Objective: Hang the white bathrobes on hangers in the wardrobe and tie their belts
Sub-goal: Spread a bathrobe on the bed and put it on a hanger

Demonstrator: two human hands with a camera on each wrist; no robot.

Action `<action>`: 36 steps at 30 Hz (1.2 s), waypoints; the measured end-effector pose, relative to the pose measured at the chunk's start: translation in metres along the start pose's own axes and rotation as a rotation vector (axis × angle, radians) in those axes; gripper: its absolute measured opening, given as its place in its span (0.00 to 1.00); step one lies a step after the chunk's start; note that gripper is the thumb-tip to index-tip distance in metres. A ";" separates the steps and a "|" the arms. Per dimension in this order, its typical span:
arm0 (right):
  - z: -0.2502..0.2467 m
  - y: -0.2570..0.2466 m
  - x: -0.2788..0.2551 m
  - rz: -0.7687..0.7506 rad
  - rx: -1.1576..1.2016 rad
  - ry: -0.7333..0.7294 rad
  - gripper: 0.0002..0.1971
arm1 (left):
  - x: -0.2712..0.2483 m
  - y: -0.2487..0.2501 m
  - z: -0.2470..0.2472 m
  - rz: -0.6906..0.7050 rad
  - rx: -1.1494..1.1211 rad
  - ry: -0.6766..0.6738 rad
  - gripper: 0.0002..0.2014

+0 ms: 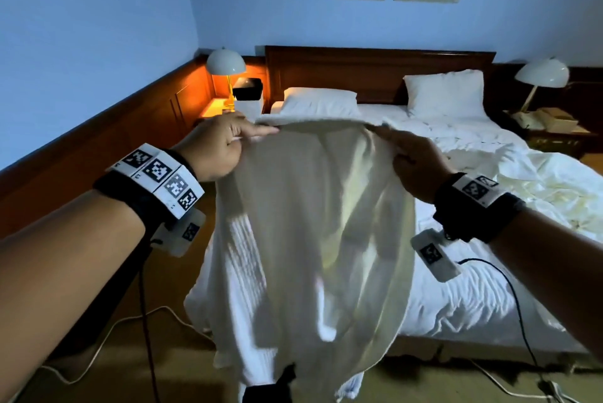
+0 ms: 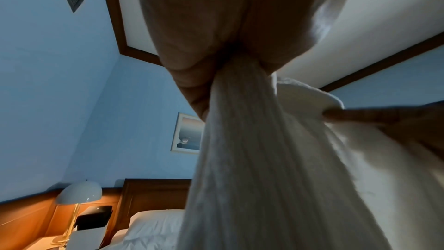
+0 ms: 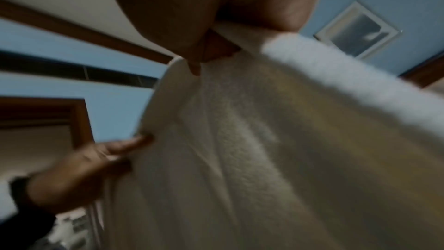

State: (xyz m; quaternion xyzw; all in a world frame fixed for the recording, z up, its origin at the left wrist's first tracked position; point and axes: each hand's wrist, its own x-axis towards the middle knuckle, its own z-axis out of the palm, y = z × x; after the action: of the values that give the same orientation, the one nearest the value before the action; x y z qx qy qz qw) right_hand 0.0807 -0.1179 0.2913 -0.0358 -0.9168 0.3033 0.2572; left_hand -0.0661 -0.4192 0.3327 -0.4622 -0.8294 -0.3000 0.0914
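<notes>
A white bathrobe (image 1: 310, 233) hangs in the air at the foot of the bed, held up by its top edge. My left hand (image 1: 225, 144) grips the robe's left upper corner; the left wrist view shows the cloth (image 2: 252, 159) bunched in that fist. My right hand (image 1: 411, 161) grips the right upper corner, and the right wrist view shows the robe (image 3: 240, 149) pinched under its fingers. The robe's lower part drapes to about floor level. No hanger, belt or wardrobe shows in any view.
A bed (image 1: 473, 288) with rumpled white sheets and two pillows (image 1: 319, 102) fills the right. A lit lamp (image 1: 225, 66) stands on the left bedside table, another lamp (image 1: 541, 74) on the right. Cables (image 1: 107, 334) trail over the wooden floor.
</notes>
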 end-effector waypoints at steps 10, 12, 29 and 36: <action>-0.023 -0.021 0.007 -0.149 0.065 0.178 0.22 | -0.003 -0.028 0.016 -0.198 0.239 0.015 0.15; -0.030 -0.026 0.012 -0.179 0.042 0.217 0.21 | -0.011 -0.037 0.025 -0.328 0.294 -0.083 0.13; 0.053 -0.029 -0.035 -0.176 -0.253 -0.401 0.20 | 0.007 0.024 0.018 0.092 0.206 0.193 0.08; 0.070 -0.054 -0.027 0.020 0.181 0.008 0.14 | 0.011 0.066 0.018 0.224 0.198 0.104 0.13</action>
State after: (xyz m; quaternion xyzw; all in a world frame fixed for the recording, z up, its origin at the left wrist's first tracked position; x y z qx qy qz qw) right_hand 0.0744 -0.2056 0.2626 -0.0230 -0.8842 0.3874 0.2599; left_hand -0.0156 -0.3751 0.3506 -0.5242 -0.7924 -0.2285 0.2123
